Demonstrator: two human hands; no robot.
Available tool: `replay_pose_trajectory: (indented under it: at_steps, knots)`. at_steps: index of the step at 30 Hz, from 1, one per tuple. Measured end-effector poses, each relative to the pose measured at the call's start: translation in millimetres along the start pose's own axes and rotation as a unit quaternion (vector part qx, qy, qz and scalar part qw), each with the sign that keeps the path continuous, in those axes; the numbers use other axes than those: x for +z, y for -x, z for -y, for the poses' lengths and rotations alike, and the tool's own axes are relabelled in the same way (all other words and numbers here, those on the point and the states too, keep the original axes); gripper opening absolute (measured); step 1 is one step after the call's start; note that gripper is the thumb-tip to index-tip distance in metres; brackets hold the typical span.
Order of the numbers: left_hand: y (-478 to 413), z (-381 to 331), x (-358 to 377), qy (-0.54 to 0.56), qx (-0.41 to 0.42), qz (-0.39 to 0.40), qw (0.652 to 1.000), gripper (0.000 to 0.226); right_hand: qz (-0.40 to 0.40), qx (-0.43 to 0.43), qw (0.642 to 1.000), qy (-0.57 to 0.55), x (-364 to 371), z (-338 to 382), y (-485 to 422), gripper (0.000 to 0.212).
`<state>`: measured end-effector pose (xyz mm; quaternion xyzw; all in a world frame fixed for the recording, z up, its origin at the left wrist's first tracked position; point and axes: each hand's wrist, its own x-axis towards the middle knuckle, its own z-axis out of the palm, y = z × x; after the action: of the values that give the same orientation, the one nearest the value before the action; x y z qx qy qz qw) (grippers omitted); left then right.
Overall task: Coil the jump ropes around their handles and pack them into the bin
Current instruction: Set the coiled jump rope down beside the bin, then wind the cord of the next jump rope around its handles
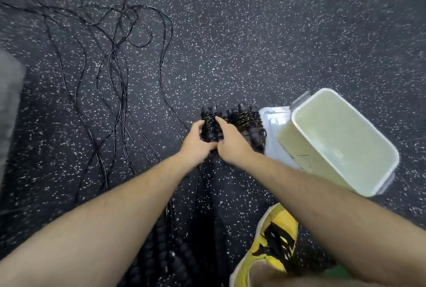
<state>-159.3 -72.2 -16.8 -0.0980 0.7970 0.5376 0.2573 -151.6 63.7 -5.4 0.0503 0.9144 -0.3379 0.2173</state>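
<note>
the person's left hand (197, 145) and right hand (233, 146) meet just below the middle of the view, both on one wound rope (209, 125), a black bundle of cord wrapped round its handles that lies on the speckled dark floor (253, 33). the left hand curls its fingers round the bundle's nine o'clock side; the right hand lays its thumb up along the three o'clock side, with its other fingers bent down beside it, so the two hands grip the bundle between them. touching it at three o'clock lie more wound ropes (247, 123), side by side. further toward three o'clock stands a pale see-through bin (298, 148), tilted in the view, with nothing plainly seen inside; its clear lid (274, 117) lies flat between the bin and the bundles. loose ropes (115, 56) sprawl in tangled loops toward ten o'clock, well apart from the bin. at six o'clock, between the forearms, blurred black ribbed handles (166, 252) show. a yellow and black shoe (272, 245) sits at five o'clock under the right forearm.
</note>
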Motion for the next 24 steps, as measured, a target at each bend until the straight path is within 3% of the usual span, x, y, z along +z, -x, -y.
replay_pose_trajectory:
  at_steps: [4, 8, 10, 14, 17, 21, 24]
  knots:
    - [-25.3, 21.1, 5.4, -0.062, -0.032, 0.000, 0.998, 0.083, 0.005, 0.002, 0.998, 0.065, 22.4, -20.1, -20.9, 0.073]
    - [-32.5, 30.9, 3.9, -0.134, -0.016, 0.058, 0.989, 0.080, -0.008, 0.005, 0.959, 0.282, 35.2, -22.7, -24.4, 0.074]
    - [-26.7, 32.2, -0.7, -0.164, -0.001, 0.068, 0.984, 0.074, -0.034, -0.007, 0.958, 0.284, 29.9, -20.8, -19.9, 0.071]
    - [-6.0, 47.4, -10.4, -0.178, 0.004, -0.021, 0.984, 0.038, -0.163, -0.182, 0.943, 0.225, 32.7, -13.7, 2.6, 0.036]
    - [15.7, 71.7, -13.8, -0.178, -0.020, -0.069, 0.981, 0.011, -0.064, -0.126, 0.977, 0.158, 56.1, -5.9, 26.5, 0.019]
    - [43.0, 101.9, -10.5, -0.198, -0.072, -0.062, 0.976, 0.006, 0.079, -0.031, 0.982, 0.170, 88.9, -19.1, 39.1, 0.023]
    - [56.1, 115.3, -4.4, -0.210, -0.076, -0.061, 0.973, 0.009, 0.129, 0.012, 0.977, 0.170, 98.9, -29.7, 40.1, 0.031]
